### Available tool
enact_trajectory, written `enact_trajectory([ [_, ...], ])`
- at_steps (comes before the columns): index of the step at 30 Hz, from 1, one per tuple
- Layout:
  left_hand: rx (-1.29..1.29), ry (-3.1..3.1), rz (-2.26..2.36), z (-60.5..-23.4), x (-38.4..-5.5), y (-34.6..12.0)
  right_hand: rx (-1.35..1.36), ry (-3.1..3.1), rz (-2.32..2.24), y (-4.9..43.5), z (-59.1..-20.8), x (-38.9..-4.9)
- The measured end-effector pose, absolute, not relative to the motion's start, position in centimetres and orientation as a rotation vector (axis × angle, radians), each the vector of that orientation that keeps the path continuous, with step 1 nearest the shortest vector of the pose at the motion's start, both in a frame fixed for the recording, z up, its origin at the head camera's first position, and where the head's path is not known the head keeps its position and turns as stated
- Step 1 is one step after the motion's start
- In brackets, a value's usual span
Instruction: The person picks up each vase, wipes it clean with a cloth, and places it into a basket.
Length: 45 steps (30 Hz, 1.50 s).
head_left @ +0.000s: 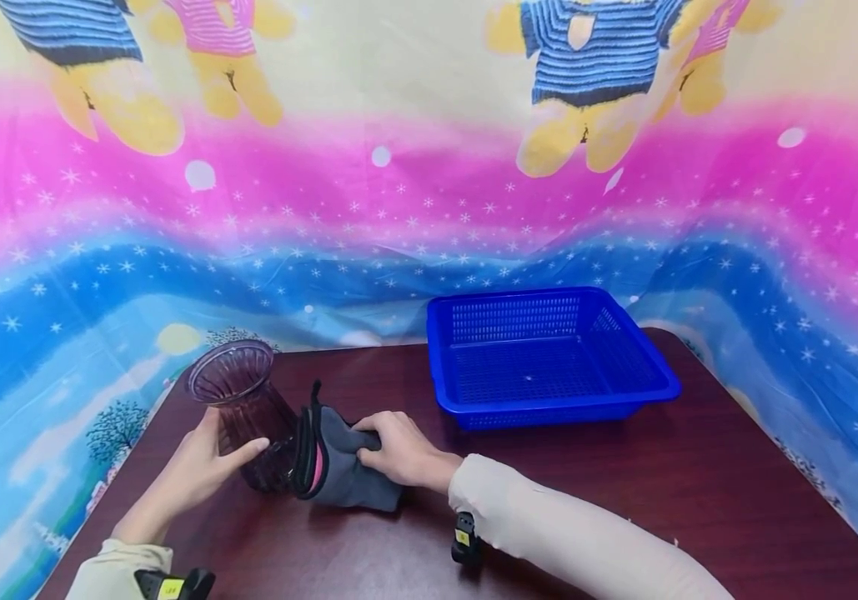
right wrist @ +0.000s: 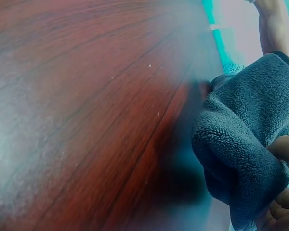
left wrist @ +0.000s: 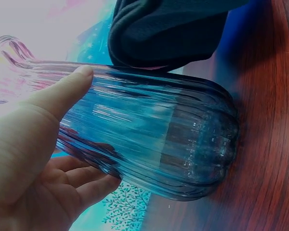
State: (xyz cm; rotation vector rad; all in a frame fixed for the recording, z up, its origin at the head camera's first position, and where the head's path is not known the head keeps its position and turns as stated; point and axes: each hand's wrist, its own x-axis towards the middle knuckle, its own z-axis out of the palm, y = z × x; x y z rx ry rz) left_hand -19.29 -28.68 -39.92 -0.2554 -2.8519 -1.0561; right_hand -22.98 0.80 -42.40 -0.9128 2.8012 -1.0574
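Observation:
A ribbed, purplish glass vase [head_left: 263, 421] with a flared rim stands on the left part of the table. My left hand [head_left: 192, 475] grips its side, the thumb across the front and the fingers behind; in the left wrist view the vase [left wrist: 149, 125] looks see-through, its base close to the wood. My right hand [head_left: 398, 450] pinches a grey fuzzy cloth [head_left: 357, 479] with black edging and a strip of pink. The cloth is bunched against the vase's right side. Folds of the cloth [right wrist: 250, 120] hang over the tabletop in the right wrist view, hiding most of the vase.
Behind and right of the hands sits a blue perforated plastic basket [head_left: 549, 408]. The dark red wooden table [head_left: 624, 500] reaches back to a printed fabric backdrop [head_left: 398, 200]. Wrist cameras [head_left: 464, 537] are strapped over both sleeves.

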Motion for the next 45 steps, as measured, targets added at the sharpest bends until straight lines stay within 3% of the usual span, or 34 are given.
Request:
enact_trajectory([
  [45,-0.290,-2.832,-1.050,-39.8,-19.4,-28.9,-1.053,2.789,-0.973,7.2,-41.7,-21.2],
])
